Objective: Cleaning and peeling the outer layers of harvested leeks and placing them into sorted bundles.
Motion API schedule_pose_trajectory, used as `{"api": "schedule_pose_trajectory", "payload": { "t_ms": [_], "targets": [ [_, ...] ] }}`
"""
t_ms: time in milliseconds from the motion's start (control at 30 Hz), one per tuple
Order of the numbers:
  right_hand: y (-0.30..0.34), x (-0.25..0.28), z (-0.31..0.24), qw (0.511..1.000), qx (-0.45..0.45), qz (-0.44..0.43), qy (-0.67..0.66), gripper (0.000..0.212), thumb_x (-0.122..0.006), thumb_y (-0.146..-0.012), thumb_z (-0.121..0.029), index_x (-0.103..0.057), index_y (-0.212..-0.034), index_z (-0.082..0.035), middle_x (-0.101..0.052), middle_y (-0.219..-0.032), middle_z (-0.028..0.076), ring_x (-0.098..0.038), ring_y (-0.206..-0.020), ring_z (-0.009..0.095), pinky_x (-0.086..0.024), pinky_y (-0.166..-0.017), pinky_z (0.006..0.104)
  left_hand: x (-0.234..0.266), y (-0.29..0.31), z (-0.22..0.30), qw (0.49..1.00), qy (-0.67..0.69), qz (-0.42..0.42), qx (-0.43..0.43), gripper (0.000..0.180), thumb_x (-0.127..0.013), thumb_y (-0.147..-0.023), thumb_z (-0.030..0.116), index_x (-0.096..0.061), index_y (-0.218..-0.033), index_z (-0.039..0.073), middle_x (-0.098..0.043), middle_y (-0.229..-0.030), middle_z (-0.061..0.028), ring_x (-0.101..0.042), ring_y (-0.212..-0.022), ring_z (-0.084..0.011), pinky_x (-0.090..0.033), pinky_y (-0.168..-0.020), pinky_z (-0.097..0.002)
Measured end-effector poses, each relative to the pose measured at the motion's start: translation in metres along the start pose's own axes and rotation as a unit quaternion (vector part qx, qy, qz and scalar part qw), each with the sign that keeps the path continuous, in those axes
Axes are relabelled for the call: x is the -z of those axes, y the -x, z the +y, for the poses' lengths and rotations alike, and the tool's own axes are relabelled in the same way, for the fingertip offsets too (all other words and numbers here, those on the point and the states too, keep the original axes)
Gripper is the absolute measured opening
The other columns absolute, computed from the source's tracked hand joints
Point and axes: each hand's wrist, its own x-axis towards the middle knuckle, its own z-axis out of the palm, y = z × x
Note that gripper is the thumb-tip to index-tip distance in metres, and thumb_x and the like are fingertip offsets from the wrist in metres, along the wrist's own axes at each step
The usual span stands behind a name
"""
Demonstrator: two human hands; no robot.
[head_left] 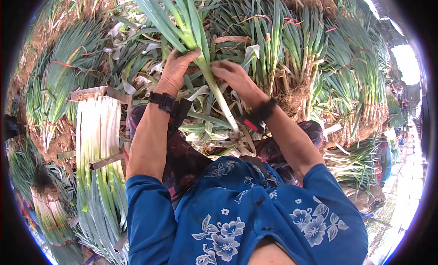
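My left hand (177, 72) is closed around the upper stalk of a single leek (216, 90). The leek slants, its green leaves spreading up past the far edge and its white root end pointing down toward my lap. Beside the stalk, my right hand (232, 79) has its fingers curled in close. Whatever those fingers pinch is hidden. Loose peeled leaves (200, 121) lie under and around both hands. To my left, a stack of cleaned leeks (98, 137) with white stalks rests in a wooden frame (106, 92).
Tied bundles of leeks with roots stand at the left (59, 82) and the right (296, 59). Another bundle (50, 210) is at the lower left. More leeks (351, 162) lie in a heap by my right elbow. Bright paving (406, 187) shows at the far right.
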Motion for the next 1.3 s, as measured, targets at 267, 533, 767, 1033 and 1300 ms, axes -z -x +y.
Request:
{"api": "schedule_pose_trajectory", "payload": {
  "t_ms": [267,533,767,1033,1300],
  "targets": [
    [-0.036,-0.024,-0.003,0.998,-0.046,-0.041,-0.02,0.037,-0.064,-0.091,-0.03,-0.064,-0.113,0.0,-0.066,-0.094,0.004,-0.065,-0.084,0.014,-0.055,-0.069,0.027,0.022,0.007,-0.007,0.996,-0.032,-0.034,-0.073,0.036,-0.075,-0.09,0.025,-0.066,-0.12,0.009,-0.069,-0.108,-0.0018,-0.066,-0.096,-0.0145,-0.053,-0.075,-0.0325],
    [-0.016,-0.018,0.007,0.993,-0.011,0.027,0.113,0.026,-0.06,-0.082,-0.016,-0.065,-0.101,0.0,-0.063,-0.08,0.012,-0.065,-0.069,0.023,-0.054,-0.054,0.0368,-0.011,0.029,-0.005,0.992,-0.03,-0.064,-0.106,0.034,-0.069,-0.091,0.011,-0.063,-0.122,-0.001,-0.067,-0.112,-0.006,-0.062,-0.098,-0.0165,-0.05,-0.084,-0.0317],
    [0.01,-0.021,0.007,0.992,-0.079,0.053,-0.083,0.036,-0.06,-0.084,-0.022,-0.063,-0.113,-0.001,-0.06,-0.076,0.004,-0.059,-0.061,0.013,-0.049,-0.051,0.0297,-0.018,0.061,0.018,0.995,0.007,-0.083,-0.059,0.046,-0.075,-0.089,0.017,-0.059,-0.129,0.001,-0.063,-0.119,-0.0053,-0.058,-0.106,-0.0182,-0.045,-0.094,-0.0345],
    [0.026,-0.039,0.003,0.996,0.02,-0.037,-0.073,0.03,-0.053,-0.096,-0.023,-0.068,-0.114,-0.004,-0.056,-0.079,0.0,-0.053,-0.065,0.01,-0.044,-0.058,0.0263,0.021,0.049,0.015,0.993,0.005,-0.087,-0.076,0.045,-0.077,-0.088,0.02,-0.06,-0.126,0.001,-0.066,-0.112,-0.0076,-0.062,-0.103,-0.0206,-0.046,-0.096,-0.0359],
    [0.01,-0.03,0.054,0.972,-0.166,0.006,-0.169,0.027,-0.062,-0.091,-0.028,-0.07,-0.087,-0.003,-0.056,-0.065,0.001,-0.051,-0.057,0.011,-0.04,-0.052,0.0316,0.036,0.037,0.015,0.989,0.077,-0.051,-0.118,0.05,-0.075,-0.091,0.024,-0.055,-0.131,0.0,-0.065,-0.115,-0.009,-0.06,-0.105,-0.0202,-0.046,-0.095,-0.0342]
  ]
}}
